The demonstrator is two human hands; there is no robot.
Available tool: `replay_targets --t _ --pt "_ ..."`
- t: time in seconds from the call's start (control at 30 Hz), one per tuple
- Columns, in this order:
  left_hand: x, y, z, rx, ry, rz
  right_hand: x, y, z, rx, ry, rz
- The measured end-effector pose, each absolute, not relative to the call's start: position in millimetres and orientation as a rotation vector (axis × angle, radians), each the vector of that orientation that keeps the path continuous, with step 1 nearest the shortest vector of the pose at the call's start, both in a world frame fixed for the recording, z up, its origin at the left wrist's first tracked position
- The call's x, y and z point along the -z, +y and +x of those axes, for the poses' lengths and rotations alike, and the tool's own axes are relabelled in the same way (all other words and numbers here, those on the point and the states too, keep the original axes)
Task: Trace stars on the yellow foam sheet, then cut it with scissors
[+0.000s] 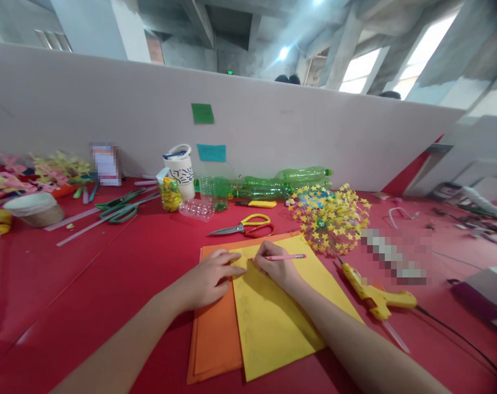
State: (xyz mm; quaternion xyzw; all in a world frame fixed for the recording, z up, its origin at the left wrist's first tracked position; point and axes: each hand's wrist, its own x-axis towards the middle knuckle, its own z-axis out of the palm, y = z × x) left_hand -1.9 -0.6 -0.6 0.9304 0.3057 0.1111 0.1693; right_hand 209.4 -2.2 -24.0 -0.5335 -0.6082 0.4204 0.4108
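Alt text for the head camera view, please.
A person's right hand holds a pink pencil over yellow paper overlapping orange sheets; the left hand rests across both. Scissors lie beyond, a yellow glue gun to the right.

I count one left hand (211, 280), one right hand (276, 268), one pencil (287, 256), one yellow sheet (281, 328), at least two orange sheets (218, 339), at least two pairs of scissors (241, 225), one yellow cutter (263, 204), one green note (202, 113) and one blue note (211, 152); green bottles (304, 174) are several, yellow stars (342, 221) are too many to count
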Motion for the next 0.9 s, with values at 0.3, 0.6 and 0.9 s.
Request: replay_targets --t 0.3,0.6,0.9 --pt "0 -1 -2 -0.308 0.856 2.654 28 0 213 -0.916 -1.617 -1.354" --pt "1 -1 -2 -0.325 0.864 2.641 28 -1 215 -0.905 -1.654 -1.291" --pt "-1 -1 -2 -0.305 0.865 2.651 34 1 210 -0.968 -1.612 -1.291"
